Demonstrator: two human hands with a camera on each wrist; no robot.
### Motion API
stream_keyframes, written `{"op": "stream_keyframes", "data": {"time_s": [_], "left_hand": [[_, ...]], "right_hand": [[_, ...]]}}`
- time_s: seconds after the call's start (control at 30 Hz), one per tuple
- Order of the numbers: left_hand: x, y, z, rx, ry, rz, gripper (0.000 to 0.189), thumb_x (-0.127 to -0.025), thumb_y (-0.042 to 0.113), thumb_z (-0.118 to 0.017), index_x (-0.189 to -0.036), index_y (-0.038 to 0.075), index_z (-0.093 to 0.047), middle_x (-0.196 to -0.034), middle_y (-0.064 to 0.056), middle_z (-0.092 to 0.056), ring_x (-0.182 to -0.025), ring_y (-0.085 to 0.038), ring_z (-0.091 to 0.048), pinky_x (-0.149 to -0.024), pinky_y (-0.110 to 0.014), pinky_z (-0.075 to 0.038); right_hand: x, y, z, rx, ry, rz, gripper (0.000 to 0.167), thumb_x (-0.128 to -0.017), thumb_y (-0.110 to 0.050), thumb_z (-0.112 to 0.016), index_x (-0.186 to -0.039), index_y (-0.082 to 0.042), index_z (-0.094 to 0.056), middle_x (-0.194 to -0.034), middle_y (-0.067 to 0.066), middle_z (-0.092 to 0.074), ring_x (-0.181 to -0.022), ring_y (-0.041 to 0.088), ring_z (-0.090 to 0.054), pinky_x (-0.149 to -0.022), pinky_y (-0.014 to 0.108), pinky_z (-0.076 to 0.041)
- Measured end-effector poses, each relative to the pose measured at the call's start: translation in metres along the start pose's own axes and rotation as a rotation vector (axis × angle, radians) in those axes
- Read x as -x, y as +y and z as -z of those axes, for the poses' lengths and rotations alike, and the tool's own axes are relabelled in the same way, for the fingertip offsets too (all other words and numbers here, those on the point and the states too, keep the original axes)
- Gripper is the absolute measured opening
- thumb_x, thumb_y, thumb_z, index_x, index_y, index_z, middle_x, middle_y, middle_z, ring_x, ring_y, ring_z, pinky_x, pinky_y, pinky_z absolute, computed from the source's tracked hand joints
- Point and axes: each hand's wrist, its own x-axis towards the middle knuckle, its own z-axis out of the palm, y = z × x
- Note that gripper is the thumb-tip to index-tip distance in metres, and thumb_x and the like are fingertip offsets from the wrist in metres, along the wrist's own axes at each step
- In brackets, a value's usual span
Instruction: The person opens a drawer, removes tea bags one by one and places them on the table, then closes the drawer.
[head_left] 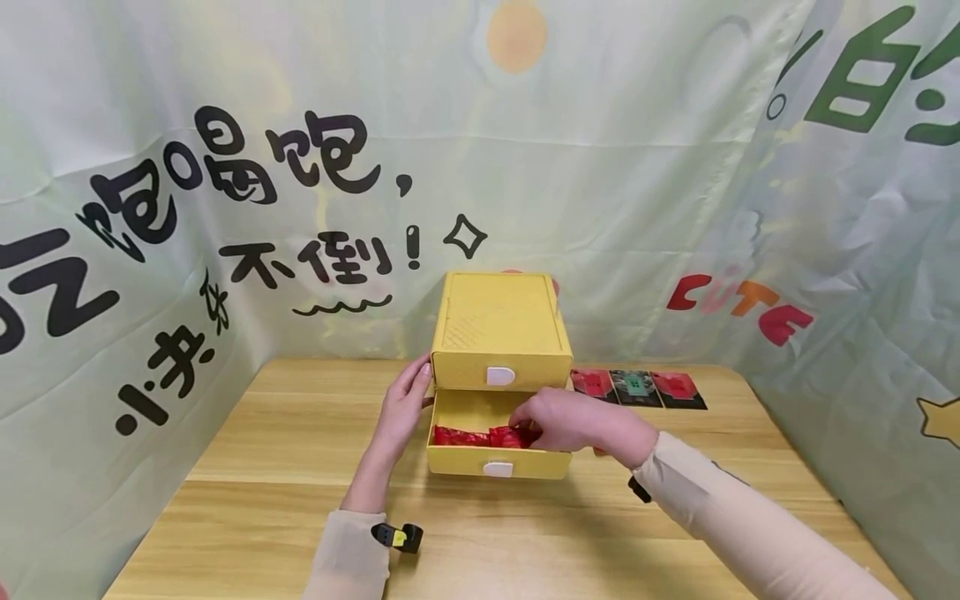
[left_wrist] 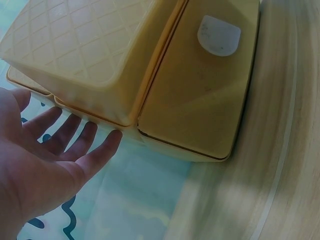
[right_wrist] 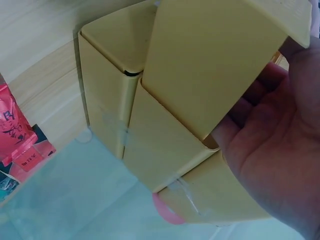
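Observation:
A yellow drawer box point(head_left: 502, 312) with white tabs stands on the table; its middle drawer point(head_left: 457, 460) is pulled out, the tiers above and below closed. Red shiny packets point(head_left: 459, 437) lie inside the drawer along its front. My right hand point(head_left: 573, 421) reaches into the drawer from the right, thumb and fingers bent at the right-hand red packet point(head_left: 506, 437). In the right wrist view the drawer wall hides its fingertips. My left hand point(head_left: 401, 408) is at the box's left side. In the left wrist view its spread fingers point(left_wrist: 102, 150) rest along the box's edge.
Several flat red and dark packets point(head_left: 637, 388) lie on the table right of the box. A bit of red shows under the right forearm. A printed cloth point(head_left: 600, 167) hangs behind and at both sides of the wooden table point(head_left: 300, 442).

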Motion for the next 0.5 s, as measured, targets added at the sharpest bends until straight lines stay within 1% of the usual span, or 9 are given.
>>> {"op": "stream_keyframes", "data": {"time_s": [0.1, 0.27, 0.5], "left_hand": [[0.0005, 0.0006, 0.0, -0.005, -0.002, 0.0, 0.049, -0.113, 0.03, -0.047, -0.156, 0.008, -0.047, -0.159, -0.015, -0.046, -0.142, -0.037, -0.048, -0.108, -0.057, -0.05], [0.0012, -0.0001, -0.0001, -0.005, 0.002, -0.002, 0.048, -0.112, 0.03, -0.048, -0.156, 0.008, -0.048, -0.159, -0.015, -0.047, -0.143, -0.036, -0.047, -0.108, -0.058, -0.05], [0.001, -0.0006, -0.0015, 0.003, 0.01, -0.017, 0.047, -0.112, 0.028, -0.048, -0.154, 0.007, -0.05, -0.158, -0.016, -0.048, -0.142, -0.036, -0.048, -0.106, -0.059, -0.051]], "right_hand": [[0.0005, 0.0016, -0.0011, -0.014, 0.017, 0.022, 0.015, -0.091, -0.017, -0.082, -0.103, -0.01, -0.076, -0.085, -0.005, -0.069, -0.071, 0.005, -0.058, -0.07, 0.025, -0.056], [0.0017, 0.0037, -0.0023, -0.015, 0.052, 0.059, 0.014, -0.09, -0.013, -0.082, -0.101, -0.01, -0.075, -0.084, -0.005, -0.069, -0.071, 0.003, -0.058, -0.069, 0.023, -0.056], [0.0018, 0.0064, -0.0043, -0.045, 0.071, 0.058, 0.015, -0.089, -0.013, -0.083, -0.102, -0.011, -0.075, -0.085, -0.006, -0.07, -0.074, 0.004, -0.062, -0.071, 0.023, -0.058]]}}
